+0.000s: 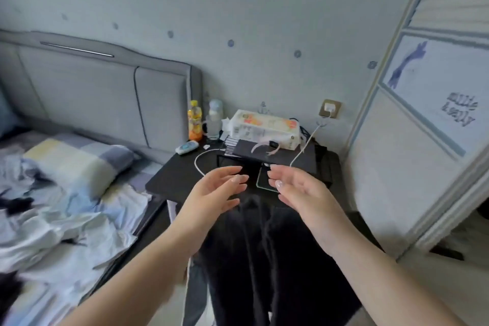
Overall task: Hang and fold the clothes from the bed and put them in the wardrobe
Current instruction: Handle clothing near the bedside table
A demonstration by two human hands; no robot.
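My left hand and my right hand are raised side by side with palms facing each other and fingers relaxed, holding nothing. Below and between my forearms hangs a black garment; what holds it up is hidden. Crumpled white and blue fabric with dark patches lies on the bed at the left. The wardrobe's sliding door stands at the right, and its inside is out of sight.
A black bedside table stands just beyond my hands, carrying a tissue pack, an orange drink bottle, a clear bottle and a white charging cable. A checked pillow leans near the grey headboard.
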